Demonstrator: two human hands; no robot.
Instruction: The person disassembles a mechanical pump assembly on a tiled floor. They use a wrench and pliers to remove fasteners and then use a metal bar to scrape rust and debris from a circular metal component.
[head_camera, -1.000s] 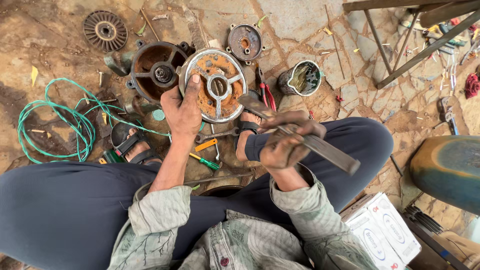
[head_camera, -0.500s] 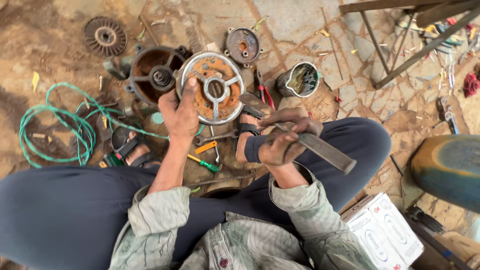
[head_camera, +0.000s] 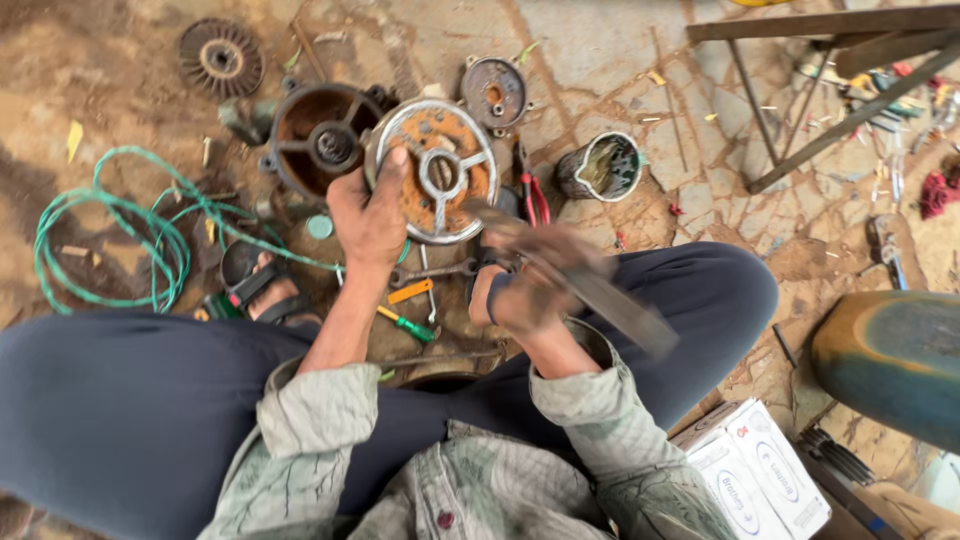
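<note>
A rusty round end cover (head_camera: 437, 170) is gripped at its left rim by the left hand (head_camera: 372, 212), fingers curled over the edge and thumb pressed on the orange face, and is held tilted above the stone floor (head_camera: 620, 60) between the knees. A long flat metal bar (head_camera: 590, 285), blurred, is clasped in the closed right hand (head_camera: 522, 290), its tip lying just at the cover's lower right rim; whether it touches cannot be told. Just left of the cover a motor housing (head_camera: 318, 143) lies open, a shaft seen in its middle. To the right a small tin (head_camera: 603, 167) is seen, its contents too dim to name. Two more round parts are counted beyond: a smaller cover (head_camera: 494, 93) and a finned fan disc (head_camera: 220, 57). Red pliers (head_camera: 535, 195) lie beside the held cover, a wrench (head_camera: 440, 270) and a green screwdriver (head_camera: 405, 322) under the wrists. A green cord (head_camera: 110, 235) is coiled at left, beside a sandalled foot (head_camera: 265, 290). White cartons (head_camera: 755, 480) are stacked at lower right, near a blue-green drum (head_camera: 890, 360).
</note>
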